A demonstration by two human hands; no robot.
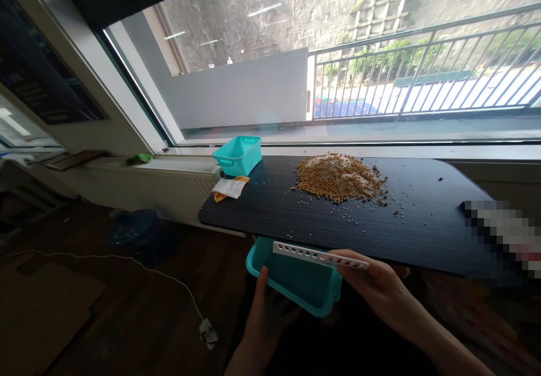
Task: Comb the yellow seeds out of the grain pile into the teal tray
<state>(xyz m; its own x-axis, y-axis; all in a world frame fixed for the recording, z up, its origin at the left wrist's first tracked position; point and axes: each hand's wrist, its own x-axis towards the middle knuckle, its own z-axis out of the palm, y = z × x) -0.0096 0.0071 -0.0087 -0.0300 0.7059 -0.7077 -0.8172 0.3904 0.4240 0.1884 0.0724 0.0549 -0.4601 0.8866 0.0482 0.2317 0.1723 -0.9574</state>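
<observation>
My left hand (266, 317) grips the near-left rim of a teal plastic basket (323, 308), thumb over the edge. The basket is tilted just below the table's front edge, with its dark inside facing up. Between the fingers of my right hand (376, 286) is a white slotted plastic strip (298, 250), held level across the basket's opening at the table edge. Farther back on the table lies a heap of yellow beans (329, 181) with white grains mixed in. Loose white grains are scattered in front of it.
The black table (270, 212) stands under a window. A second teal basket (245, 164) sits on its far-left corner, near a white and yellow cloth (230, 188). Left are a radiator (186, 187), a dark plastic bag (141, 232) and a cable with a power strip (208, 332). A blurred-out object (502, 235) lies right.
</observation>
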